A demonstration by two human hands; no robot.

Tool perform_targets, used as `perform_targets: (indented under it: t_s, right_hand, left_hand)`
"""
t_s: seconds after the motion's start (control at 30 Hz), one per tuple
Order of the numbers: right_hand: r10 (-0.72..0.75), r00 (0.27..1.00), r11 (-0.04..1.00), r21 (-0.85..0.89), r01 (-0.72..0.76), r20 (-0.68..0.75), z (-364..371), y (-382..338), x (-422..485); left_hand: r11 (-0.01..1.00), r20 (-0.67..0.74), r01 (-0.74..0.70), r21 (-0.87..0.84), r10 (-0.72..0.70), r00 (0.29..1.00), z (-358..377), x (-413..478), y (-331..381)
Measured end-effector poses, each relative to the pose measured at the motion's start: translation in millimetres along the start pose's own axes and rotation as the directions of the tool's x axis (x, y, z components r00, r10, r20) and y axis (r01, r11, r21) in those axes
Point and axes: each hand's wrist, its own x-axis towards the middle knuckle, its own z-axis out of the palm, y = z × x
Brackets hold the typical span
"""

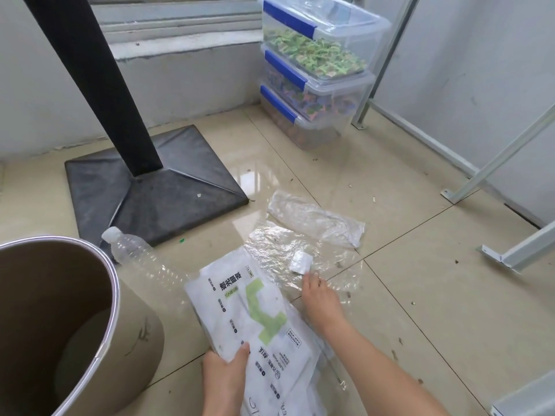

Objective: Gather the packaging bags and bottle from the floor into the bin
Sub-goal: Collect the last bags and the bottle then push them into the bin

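Observation:
My left hand grips the near end of a white packaging bag with green print, lifted over the floor. My right hand rests with spread fingers on a flat clear plastic bag, its fingertips next to a small white label on that bag. A second, crumpled clear bag lies further away on the tiles. An empty clear bottle with a white cap lies on its side between the bin and the black base. The brown cardboard bin stands open at the lower left.
A black pole on a square black base stands behind the bottle. Three stacked clear boxes with blue clips sit at the back. White metal frame legs cross the right side. Small debris dots the tiled floor.

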Motion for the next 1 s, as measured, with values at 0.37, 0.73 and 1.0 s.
perform_targets:
  t_s: [0.37,0.73,1.0]
  right_hand:
    - [0.422,0.907,0.86,0.314,-0.401,0.004,-33.3,49.6,-51.7]
    - [0.075,0.994,0.793,0.609,-0.013,-0.076,-132.3,-15.6,-143.7]
    - [-0.051,0.998,0.839,0.541,0.058,-0.027,-120.9,-90.3,-166.2]
  left_hand:
    - [0.997,0.056,0.062,-0.037,-0.06,0.997,-6.5,-16.2,12.8]
    - [0.955,0.252,0.186,-0.229,-0.126,0.96,6.4,-66.7,48.4]
    - [0.881,0.439,0.334,-0.335,-0.168,0.883,-3.1,-70.9,59.1]
